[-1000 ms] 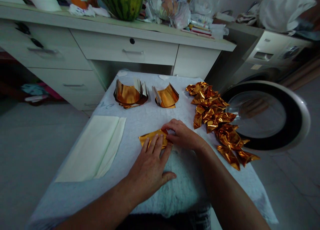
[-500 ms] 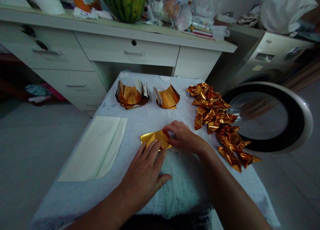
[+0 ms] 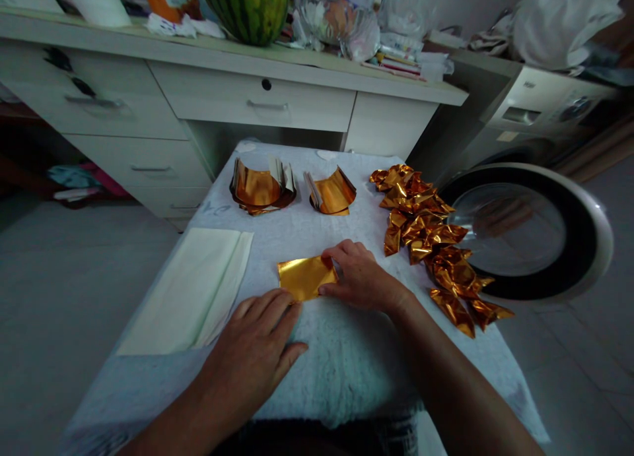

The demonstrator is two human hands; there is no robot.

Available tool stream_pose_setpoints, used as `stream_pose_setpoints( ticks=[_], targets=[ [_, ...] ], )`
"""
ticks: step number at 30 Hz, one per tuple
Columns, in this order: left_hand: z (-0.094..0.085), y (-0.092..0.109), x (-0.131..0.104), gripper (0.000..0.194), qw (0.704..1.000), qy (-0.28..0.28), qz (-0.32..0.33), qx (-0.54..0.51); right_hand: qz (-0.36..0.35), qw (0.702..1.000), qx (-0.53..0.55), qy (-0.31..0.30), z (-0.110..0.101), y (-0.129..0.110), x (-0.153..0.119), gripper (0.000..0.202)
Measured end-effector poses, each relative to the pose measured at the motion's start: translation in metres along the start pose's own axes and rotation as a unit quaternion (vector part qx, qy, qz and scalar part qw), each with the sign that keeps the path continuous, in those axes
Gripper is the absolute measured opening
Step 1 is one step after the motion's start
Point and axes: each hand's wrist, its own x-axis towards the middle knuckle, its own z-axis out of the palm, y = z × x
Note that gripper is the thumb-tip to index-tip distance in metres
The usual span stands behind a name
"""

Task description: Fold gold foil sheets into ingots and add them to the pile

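Observation:
A small rectangle of folded gold foil paper (image 3: 303, 279) lies on the cloth-covered table in front of me. At its right end my right hand (image 3: 359, 276) grips it, thumb on the near edge and fingers on the far edge. My left hand (image 3: 262, 340) rests flat with fingers stretched out, its fingertips at the near left edge of the foil paper. Farther back stand two curled stacks of gold foil sheets, a larger left stack (image 3: 257, 187) and a smaller right stack (image 3: 333, 191). Folded gold foil pieces (image 3: 421, 212) sit heaped along the table's right side.
White paper sheets (image 3: 181, 291) lie on the table's left. Behind it runs a white counter with drawers (image 3: 247, 99), bearing a watermelon (image 3: 247, 10) and a glass bowl (image 3: 327, 20). To the right, a washing machine's round door (image 3: 589, 231) hangs open beside the table edge.
My left hand has slid left and toward me, uncovering more of the gold foil paper. My right hand stays at the paper's right end.

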Motion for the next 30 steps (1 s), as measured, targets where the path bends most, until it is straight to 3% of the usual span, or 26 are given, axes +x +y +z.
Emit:
stream_pose_setpoints(
  ticks=[6, 11, 17, 21, 30],
  targets=[
    [-0.006, 0.005, 0.014, 0.026, 1.0, -0.002, 0.008, 0.021, 0.058, 0.996, -0.056, 0.034, 0.01, -0.028, -0.005, 0.06],
    [-0.008, 0.0, 0.013, 0.022, 1.0, -0.01, 0.014, 0.019, 0.094, 0.99, -0.087, 0.061, 0.022, -0.039, -0.005, 0.065],
    [-0.002, -0.006, 0.002, 0.027, 0.999, 0.038, 0.022, 0.021, 0.089, 0.992, -0.07, 0.06, 0.02, -0.034, -0.006, 0.055],
    [0.003, -0.008, 0.001, 0.036, 0.996, 0.073, 0.046, 0.037, 0.078, 0.996, -0.039, 0.032, 0.013, -0.027, -0.01, 0.049],
    [0.008, -0.014, -0.003, 0.032, 0.991, 0.11, 0.066, 0.035, 0.025, 0.999, 0.02, -0.026, 0.003, 0.001, -0.008, 0.051]
  ],
)
